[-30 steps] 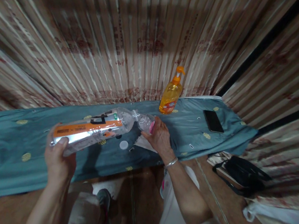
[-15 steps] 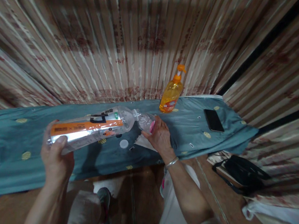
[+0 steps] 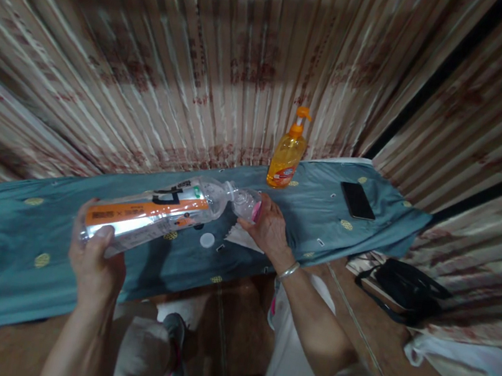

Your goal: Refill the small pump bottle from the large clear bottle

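Observation:
My left hand (image 3: 99, 259) is wrapped round the base of a large clear plastic bottle (image 3: 153, 211) with an orange and silver label. The bottle lies tilted in the air, its neck to the right and slightly higher. My right hand (image 3: 268, 228) grips a small clear plastic bottle (image 3: 245, 203) with a pink patch near the fingers. The two bottle mouths meet or nearly touch; I cannot tell whether liquid passes between them. Below them, a round white cap (image 3: 207, 240) lies on the teal cloth (image 3: 191, 273). A white paper piece (image 3: 243, 237) lies partly behind my right hand.
An orange pump bottle (image 3: 286, 155) stands upright at the cloth's back edge. A black phone (image 3: 357, 201) lies toward the right end. On the tiled floor at the right is a black bag (image 3: 406, 286). Pleated curtains (image 3: 252, 56) hang behind the bench.
The view has shifted very slightly. Both hands keep their hold, and the two bottles stay mouth to mouth in nearly the same place.

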### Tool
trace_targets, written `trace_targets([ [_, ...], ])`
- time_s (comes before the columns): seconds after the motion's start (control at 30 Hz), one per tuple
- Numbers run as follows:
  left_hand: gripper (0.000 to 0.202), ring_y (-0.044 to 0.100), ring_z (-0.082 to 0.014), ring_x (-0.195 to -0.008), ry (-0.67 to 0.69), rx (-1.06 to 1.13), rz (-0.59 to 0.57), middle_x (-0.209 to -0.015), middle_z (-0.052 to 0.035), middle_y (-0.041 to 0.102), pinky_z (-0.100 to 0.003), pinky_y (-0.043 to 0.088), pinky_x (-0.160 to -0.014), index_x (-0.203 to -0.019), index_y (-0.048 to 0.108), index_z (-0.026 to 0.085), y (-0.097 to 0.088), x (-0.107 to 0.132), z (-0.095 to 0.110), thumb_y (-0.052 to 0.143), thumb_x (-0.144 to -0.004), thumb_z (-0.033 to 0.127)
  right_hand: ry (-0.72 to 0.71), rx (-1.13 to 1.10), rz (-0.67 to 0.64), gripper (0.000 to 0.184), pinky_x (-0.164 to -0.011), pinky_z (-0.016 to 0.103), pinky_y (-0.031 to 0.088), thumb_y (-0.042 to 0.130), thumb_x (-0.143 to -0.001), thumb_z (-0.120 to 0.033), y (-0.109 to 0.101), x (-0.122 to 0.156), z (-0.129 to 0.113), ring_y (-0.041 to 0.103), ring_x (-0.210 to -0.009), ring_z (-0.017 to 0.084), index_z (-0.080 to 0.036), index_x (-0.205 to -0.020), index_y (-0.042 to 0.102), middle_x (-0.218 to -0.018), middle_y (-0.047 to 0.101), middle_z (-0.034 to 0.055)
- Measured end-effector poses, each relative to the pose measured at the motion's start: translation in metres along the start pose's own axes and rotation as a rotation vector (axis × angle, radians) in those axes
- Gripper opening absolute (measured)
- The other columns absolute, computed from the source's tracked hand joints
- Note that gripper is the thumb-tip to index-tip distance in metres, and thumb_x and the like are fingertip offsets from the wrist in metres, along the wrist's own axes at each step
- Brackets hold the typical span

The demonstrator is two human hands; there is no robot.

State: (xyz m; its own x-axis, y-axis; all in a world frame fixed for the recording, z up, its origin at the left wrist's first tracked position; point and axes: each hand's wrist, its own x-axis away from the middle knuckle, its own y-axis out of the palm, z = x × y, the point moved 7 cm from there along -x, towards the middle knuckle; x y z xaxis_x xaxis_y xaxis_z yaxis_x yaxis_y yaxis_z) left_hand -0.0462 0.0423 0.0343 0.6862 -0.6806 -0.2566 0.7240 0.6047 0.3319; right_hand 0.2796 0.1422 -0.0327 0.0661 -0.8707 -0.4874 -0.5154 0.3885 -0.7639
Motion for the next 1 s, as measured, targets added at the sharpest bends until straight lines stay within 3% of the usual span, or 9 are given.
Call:
trace_targets([
  [0.33, 0.045, 0.058, -0.0189, -0.082, 0.008, -0.002, -0.010, -0.089, -0.0003, 0.064, -0.031, 0.050, -0.077, -0.090, 0.069, 0.022, 0.0030, 0.0025, -0.0005, 0.079, -0.047, 0.032, 0.017, 0.015, 0.002, 0.085, -0.103, 0.051, 0.058, 0.092, -0.079, -0.045, -0.0007, 0.0000, 0.0000, 0.071, -0.120, 0.038, -0.006, -0.141, 0.049, -0.132, 0.070, 0.0278],
  [0.7, 0.049, 0.060, -0.0171, -0.082, -0.001, 0.019, 0.008, -0.093, -0.0002, 0.067, -0.027, 0.050, -0.073, -0.093, 0.072, 0.021, 0.0030, 0.0024, -0.0019, 0.080, -0.046, 0.030, 0.007, 0.001, 0.008, 0.083, -0.102, 0.050, 0.059, 0.089, -0.081, -0.049, 0.0006, 0.0005, 0.0030, 0.071, -0.120, 0.037, -0.009, -0.141, 0.048, -0.130, 0.071, 0.0264],
  [1.0, 0.047, 0.059, -0.0189, -0.080, 0.055, -0.053, -0.048, -0.092, -0.0004, 0.065, -0.034, 0.053, -0.077, -0.098, 0.072, 0.023, 0.0066, 0.0034, 0.0005, 0.077, -0.053, 0.036, 0.021, -0.015, -0.001, 0.084, -0.103, 0.048, 0.058, 0.090, -0.081, -0.045, 0.0003, 0.0007, 0.0046, 0.071, -0.122, 0.037, -0.011, -0.143, 0.045, -0.130, 0.071, 0.0256],
])
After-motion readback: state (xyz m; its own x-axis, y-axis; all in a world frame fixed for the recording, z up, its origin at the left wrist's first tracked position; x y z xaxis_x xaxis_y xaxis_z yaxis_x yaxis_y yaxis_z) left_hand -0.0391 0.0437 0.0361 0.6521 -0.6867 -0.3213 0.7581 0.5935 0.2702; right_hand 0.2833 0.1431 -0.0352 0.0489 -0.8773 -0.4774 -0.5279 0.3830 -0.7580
